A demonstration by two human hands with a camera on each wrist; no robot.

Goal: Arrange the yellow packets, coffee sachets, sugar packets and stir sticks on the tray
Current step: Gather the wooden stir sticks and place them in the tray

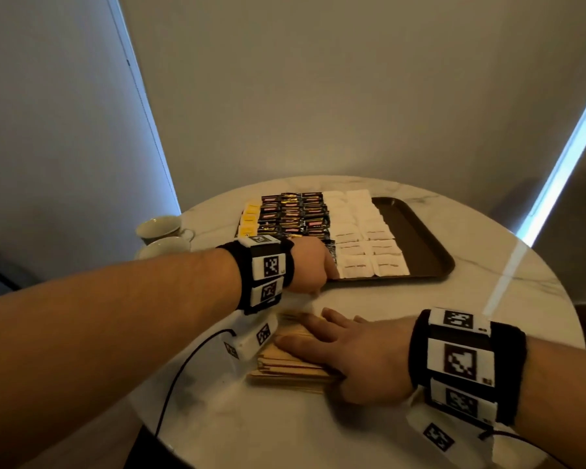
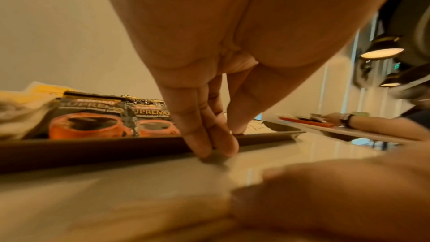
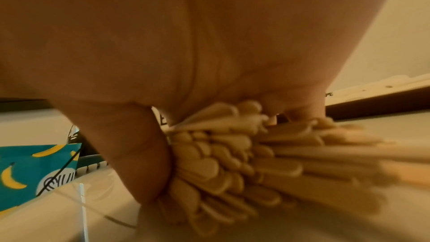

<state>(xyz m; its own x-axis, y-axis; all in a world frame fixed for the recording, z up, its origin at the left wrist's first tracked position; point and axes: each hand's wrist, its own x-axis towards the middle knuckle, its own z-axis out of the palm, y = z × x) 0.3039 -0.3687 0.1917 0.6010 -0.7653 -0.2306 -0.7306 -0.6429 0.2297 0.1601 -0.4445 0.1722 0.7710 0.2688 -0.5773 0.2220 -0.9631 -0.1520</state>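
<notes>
One round white marble-patterned counter fills the lower half of the head view, set against a plain pale wall with bright strips of light down both sides. Toward its far side lies a dark brown rectangular plastic tray, its right strip bare; the rest carries rows, from left to right, of yellow packets, black coffee sachets with orange cup prints and white paper sugar packets. Two pale ceramic cups stand off the tray's left end, near the counter's edge. A thin black cable runs from the left wrist device down over the near edge. The left hand sits at the tray's near rim, and the left wrist view shows its fingers straight and close together, tips down on the counter against the rim, thumb on the tray's lip, holding nothing that can be made out. The pile of pale wooden stir sticks lies on the counter in front of the tray, not on it. The right hand rests over the pile, fingers spread across the top, thumb pressed against the rounded stick ends. A teal box printed with yellow bananas shows beyond the counter's edge in the right wrist view.
</notes>
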